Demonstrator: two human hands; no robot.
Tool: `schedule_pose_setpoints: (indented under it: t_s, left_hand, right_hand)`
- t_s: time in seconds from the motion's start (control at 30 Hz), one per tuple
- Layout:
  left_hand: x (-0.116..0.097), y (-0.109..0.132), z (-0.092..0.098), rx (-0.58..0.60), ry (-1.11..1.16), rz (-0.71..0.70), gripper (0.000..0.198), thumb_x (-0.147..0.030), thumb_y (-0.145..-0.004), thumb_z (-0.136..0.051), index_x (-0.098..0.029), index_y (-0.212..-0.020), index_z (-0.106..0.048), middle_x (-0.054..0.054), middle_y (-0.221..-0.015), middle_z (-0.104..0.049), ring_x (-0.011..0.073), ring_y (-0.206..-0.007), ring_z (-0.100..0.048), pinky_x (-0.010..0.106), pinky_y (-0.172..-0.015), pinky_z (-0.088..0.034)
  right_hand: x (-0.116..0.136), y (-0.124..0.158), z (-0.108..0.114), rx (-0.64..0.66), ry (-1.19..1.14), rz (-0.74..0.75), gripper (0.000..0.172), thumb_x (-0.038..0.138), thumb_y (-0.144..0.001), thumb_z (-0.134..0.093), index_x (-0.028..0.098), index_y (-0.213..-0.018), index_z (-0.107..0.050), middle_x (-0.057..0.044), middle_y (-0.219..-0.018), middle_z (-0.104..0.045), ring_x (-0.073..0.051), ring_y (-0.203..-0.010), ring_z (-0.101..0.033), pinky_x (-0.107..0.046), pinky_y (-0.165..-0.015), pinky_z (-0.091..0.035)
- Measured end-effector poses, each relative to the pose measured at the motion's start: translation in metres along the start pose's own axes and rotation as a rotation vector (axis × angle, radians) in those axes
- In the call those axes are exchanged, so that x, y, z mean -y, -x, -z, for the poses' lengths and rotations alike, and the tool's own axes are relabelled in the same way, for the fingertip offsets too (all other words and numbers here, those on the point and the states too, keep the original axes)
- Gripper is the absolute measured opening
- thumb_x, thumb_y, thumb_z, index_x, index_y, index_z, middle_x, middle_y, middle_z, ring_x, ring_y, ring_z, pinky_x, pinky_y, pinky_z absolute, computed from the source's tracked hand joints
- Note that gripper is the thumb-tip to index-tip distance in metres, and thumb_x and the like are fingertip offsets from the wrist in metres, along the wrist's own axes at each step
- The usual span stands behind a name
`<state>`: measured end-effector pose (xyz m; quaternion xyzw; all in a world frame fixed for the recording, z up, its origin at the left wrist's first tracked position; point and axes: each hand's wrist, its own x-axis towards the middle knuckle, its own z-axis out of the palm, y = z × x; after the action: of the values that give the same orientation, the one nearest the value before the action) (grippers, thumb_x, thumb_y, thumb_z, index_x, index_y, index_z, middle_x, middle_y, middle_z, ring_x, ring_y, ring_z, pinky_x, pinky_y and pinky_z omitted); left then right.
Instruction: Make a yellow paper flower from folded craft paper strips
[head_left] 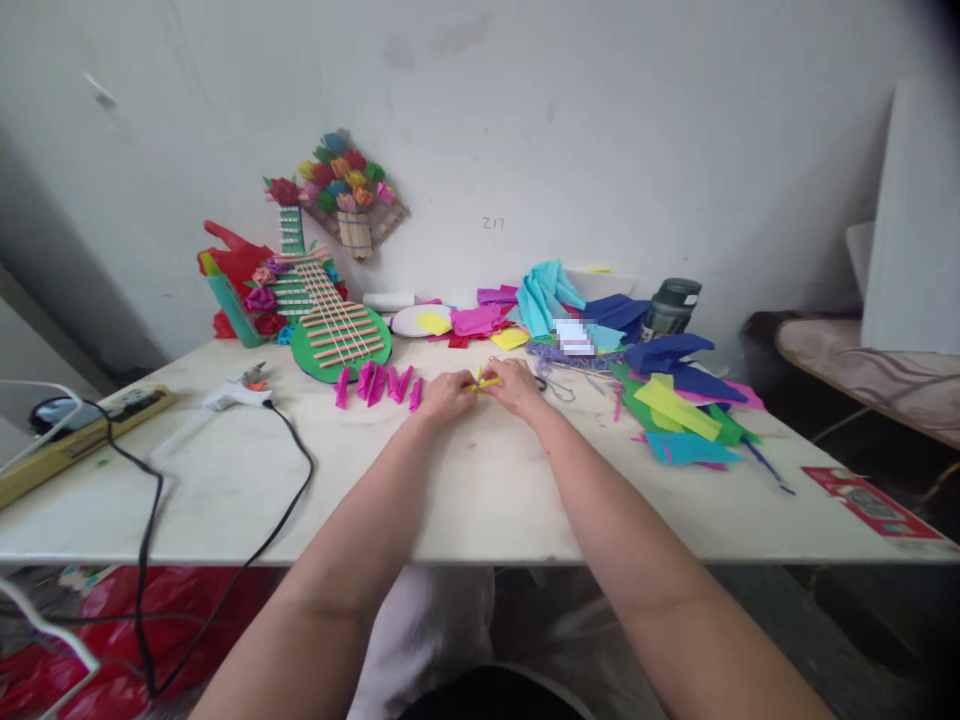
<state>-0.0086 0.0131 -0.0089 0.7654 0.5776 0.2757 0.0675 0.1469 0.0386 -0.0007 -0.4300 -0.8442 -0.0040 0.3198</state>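
Observation:
Both hands meet near the middle of the white table (465, 500). My left hand (444, 394) and my right hand (516, 385) are closed in a pinch on a small folded piece of yellow paper (482, 382) held between them. Just left of my left hand, several folded pink paper pieces (377, 384) lie in a row on the table. Right of my right hand lies a tangle of purple thread (559, 368).
A glue gun (238, 395) with a black cord (296, 455) lies at the left, beside a power strip (82, 432). A green paper guitar (330, 325) with paper roses leans at the back wall. Loose coloured paper sheets (675, 410) and a dark flask (670, 307) lie at the right.

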Motion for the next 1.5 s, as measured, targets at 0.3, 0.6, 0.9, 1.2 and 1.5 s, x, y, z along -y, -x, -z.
schedule_pose_setpoints:
  t_s: [0.3, 0.6, 0.9, 1.2, 1.5]
  left_hand:
    - [-0.002, 0.0, 0.001, 0.035, 0.027, -0.004, 0.023, -0.027, -0.064, -0.048, -0.018, -0.08, -0.063, 0.003, -0.072, -0.063, 0.0155, -0.065, -0.054, 0.024, -0.056, -0.036]
    - [-0.006, 0.004, 0.003, 0.034, -0.008, 0.035, 0.028, -0.032, -0.067, -0.047, -0.017, -0.084, -0.064, 0.004, -0.075, -0.064, 0.0169, -0.068, -0.055, 0.024, -0.058, -0.038]
    - [-0.005, 0.002, 0.001, 0.02, -0.037, -0.019, 0.025, -0.03, -0.067, -0.047, -0.017, -0.08, -0.064, 0.004, -0.073, -0.064, 0.0166, -0.066, -0.055, 0.024, -0.057, -0.037]
    - [-0.005, 0.001, 0.003, 0.033, -0.011, -0.032, 0.024, -0.027, -0.067, -0.047, -0.017, -0.079, -0.065, 0.004, -0.073, -0.065, 0.0152, -0.065, -0.055, 0.023, -0.057, -0.037]
    - [-0.007, 0.004, 0.001, -0.006, -0.06, 0.001, 0.027, -0.032, -0.068, -0.047, -0.019, -0.083, -0.064, 0.004, -0.074, -0.065, 0.0174, -0.068, -0.056, 0.025, -0.058, -0.038]
  right_hand:
    - [-0.011, 0.0, 0.004, 0.077, -0.093, -0.022, 0.013, 0.027, -0.066, -0.064, 0.023, -0.078, -0.067, 0.0, -0.077, -0.066, -0.015, -0.076, -0.057, -0.028, -0.074, -0.038]
    - [-0.003, 0.004, 0.012, 0.214, 0.043, -0.09, 0.024, 0.039, -0.068, -0.059, 0.025, -0.086, -0.067, -0.001, -0.079, -0.067, -0.017, -0.077, -0.058, -0.024, -0.066, -0.038]
    - [0.005, 0.004, 0.017, 0.27, 0.263, 0.054, 0.022, 0.033, -0.079, -0.048, 0.023, -0.085, -0.066, -0.005, -0.077, -0.065, -0.018, -0.08, -0.055, -0.026, -0.07, -0.035]
    - [0.002, 0.001, 0.014, 0.253, 0.307, 0.146, 0.02, 0.03, -0.081, -0.047, 0.021, -0.084, -0.065, -0.006, -0.08, -0.063, -0.016, -0.083, -0.053, -0.027, -0.079, -0.032]
    - [0.005, 0.006, 0.021, 0.288, 0.218, 0.031, 0.027, 0.037, -0.08, -0.045, 0.024, -0.096, -0.063, -0.006, -0.086, -0.066, -0.019, -0.082, -0.056, -0.027, -0.07, -0.036]
